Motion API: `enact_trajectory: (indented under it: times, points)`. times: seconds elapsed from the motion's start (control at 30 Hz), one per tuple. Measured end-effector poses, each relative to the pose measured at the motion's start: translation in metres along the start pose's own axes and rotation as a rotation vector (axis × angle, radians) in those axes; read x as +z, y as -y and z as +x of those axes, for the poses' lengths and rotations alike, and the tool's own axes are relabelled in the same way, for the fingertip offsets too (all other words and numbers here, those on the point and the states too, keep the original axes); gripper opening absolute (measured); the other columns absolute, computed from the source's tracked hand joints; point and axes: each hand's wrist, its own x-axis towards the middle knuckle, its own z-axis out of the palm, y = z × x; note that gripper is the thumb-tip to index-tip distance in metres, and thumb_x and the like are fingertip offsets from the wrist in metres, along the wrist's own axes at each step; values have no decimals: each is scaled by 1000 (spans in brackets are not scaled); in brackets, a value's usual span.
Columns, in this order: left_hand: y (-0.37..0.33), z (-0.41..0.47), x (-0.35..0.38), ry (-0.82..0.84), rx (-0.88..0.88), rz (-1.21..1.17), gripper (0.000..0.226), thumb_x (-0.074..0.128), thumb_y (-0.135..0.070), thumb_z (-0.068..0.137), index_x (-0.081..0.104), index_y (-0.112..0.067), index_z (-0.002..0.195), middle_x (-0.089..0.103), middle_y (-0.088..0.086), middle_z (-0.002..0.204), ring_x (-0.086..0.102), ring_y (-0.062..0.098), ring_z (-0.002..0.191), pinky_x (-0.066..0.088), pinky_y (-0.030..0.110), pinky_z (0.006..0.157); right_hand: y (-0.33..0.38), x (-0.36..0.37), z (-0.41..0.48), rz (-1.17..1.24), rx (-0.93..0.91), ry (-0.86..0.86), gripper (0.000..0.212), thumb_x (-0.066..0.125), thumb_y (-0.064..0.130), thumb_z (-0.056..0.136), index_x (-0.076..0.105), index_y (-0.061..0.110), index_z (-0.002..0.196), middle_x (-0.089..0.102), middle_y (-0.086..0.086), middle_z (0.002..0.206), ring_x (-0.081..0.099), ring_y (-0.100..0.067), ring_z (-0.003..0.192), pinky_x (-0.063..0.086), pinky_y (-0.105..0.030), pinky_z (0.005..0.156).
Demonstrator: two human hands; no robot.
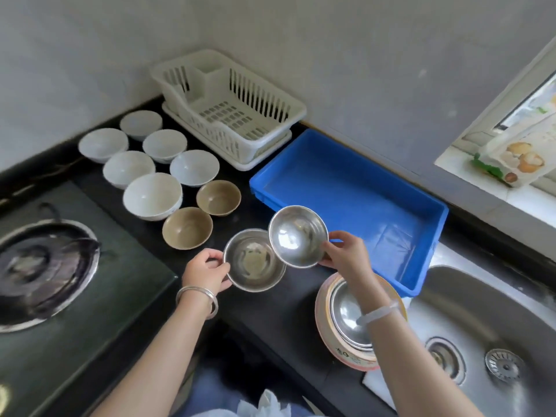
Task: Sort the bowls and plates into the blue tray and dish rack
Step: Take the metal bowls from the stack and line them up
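My left hand (207, 270) grips the rim of a steel bowl (255, 263) low over the black counter. My right hand (343, 251) holds a second steel bowl (296, 236), tilted and raised, overlapping the first bowl's right edge. The blue tray (391, 182) lies just right of both bowls with nothing in it. Behind it the white dish rack (240, 94) stands bare in the corner. Several white bowls (152, 195) and two brown bowls (186, 227) sit in rows on the counter to the left. Under my right forearm a stack of plates (331, 335) holds steel dishes.
A gas hob (48, 266) with a burner fills the left side. A steel sink (487, 332) with its drain strainer lies at the right. A food packet (517, 158) rests on the window sill. The wall closes in behind the rack and tray.
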Motion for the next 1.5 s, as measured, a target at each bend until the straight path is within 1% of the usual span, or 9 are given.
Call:
enact_trajectory:
  times: [0.13, 0.27, 0.47, 0.77, 1.07, 1.2, 1.33, 1.43, 1.5]
  points:
    - [11, 20, -17, -70, -73, -38, 19, 58, 5, 80, 58, -14, 78, 65, 9, 84, 64, 21, 75, 56, 33, 66, 4, 37, 23, -53, -6, 30, 6, 62, 10, 82, 67, 13, 84, 69, -8, 84, 72, -14, 62, 57, -21, 56]
    - [20, 36, -27, -106, -125, -61, 18, 57, 5, 81, 58, -13, 81, 63, 11, 89, 64, 26, 82, 55, 33, 68, 1, 69, 38, -49, 54, 61, 8, 63, 6, 83, 65, 12, 80, 68, -6, 81, 70, -14, 65, 54, -17, 50]
    - [27, 49, -34, -131, -170, -74, 16, 57, 6, 82, 58, -9, 83, 63, 11, 89, 64, 27, 81, 54, 32, 66, -7, 95, 55, -63, 149, 64, 14, 64, 7, 86, 65, 6, 99, 67, -9, 91, 69, -22, 83, 53, -16, 47]
    - [31, 61, -35, -129, -207, -60, 16, 57, 6, 82, 57, -10, 82, 63, 15, 97, 64, 31, 87, 54, 34, 65, -13, 113, 70, -50, 208, 38, 13, 63, 7, 88, 58, 11, 99, 59, -2, 89, 63, -15, 81, 54, -18, 50]
    - [36, 65, -37, -142, -185, 2, 16, 58, 3, 83, 57, -11, 90, 59, 10, 100, 63, 30, 91, 54, 33, 67, -10, 124, 75, -28, 240, 46, 29, 62, 10, 90, 56, 7, 118, 58, -3, 95, 62, -19, 91, 54, -20, 57]
    - [36, 66, -38, -168, -142, 35, 17, 59, 2, 82, 60, -14, 89, 61, 8, 96, 63, 26, 82, 54, 31, 67, -10, 125, 73, -34, 251, 50, 31, 62, 12, 91, 55, 7, 120, 60, -10, 108, 63, -23, 97, 55, -21, 59]
    - [35, 65, -39, -180, -100, 89, 16, 59, -2, 82, 61, -17, 89, 65, 7, 95, 62, 19, 74, 56, 38, 78, -10, 124, 71, -37, 272, 64, 27, 59, 17, 93, 55, 10, 118, 64, -12, 108, 68, -21, 88, 57, -24, 61]
    - [32, 62, -41, -172, -57, 199, 20, 59, -7, 83, 64, -13, 101, 68, 6, 103, 65, 25, 94, 52, 43, 91, -10, 120, 67, -74, 262, 65, 26, 55, 22, 95, 56, 10, 118, 66, -12, 105, 68, -20, 87, 58, -29, 71]
    - [29, 59, -42, -166, -24, 287, 30, 57, -10, 85, 62, -10, 114, 67, 8, 115, 61, 26, 108, 47, 39, 98, -9, 116, 64, -111, 240, 62, 26, 52, 23, 96, 58, 10, 117, 67, -10, 100, 67, -20, 87, 57, -30, 74]
